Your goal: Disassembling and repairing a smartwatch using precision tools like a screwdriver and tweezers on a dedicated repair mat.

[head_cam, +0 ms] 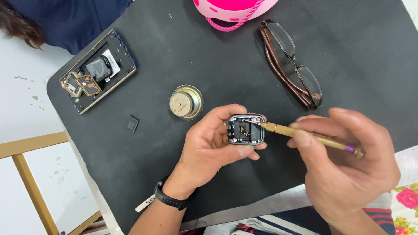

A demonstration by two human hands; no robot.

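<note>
Left hand [209, 148] closed around an opened smartwatch case [246, 129], thumb and fingertips pinching its edges, exposed internals facing up, held just above the black work mat [217, 56]. Right hand [344, 165] pinched shut on a brass precision screwdriver [305, 135] — tip set at the case's upper right corner, purple-ringed end pointing right. Noted around the work: a round metal speaker part [186, 102] just beyond the left hand; a small black square piece [133, 124] to its left; an opened phone chassis [98, 72] carrying loose parts near the mat's far left corner; folded brown-framed spectacles [291, 65] beyond the right hand; a pink object with cord [233, 11] at the far edge. No obstruction between tool tip and case — thumb close beside it. Black wristband [170, 198] worn on the left wrist.
</note>
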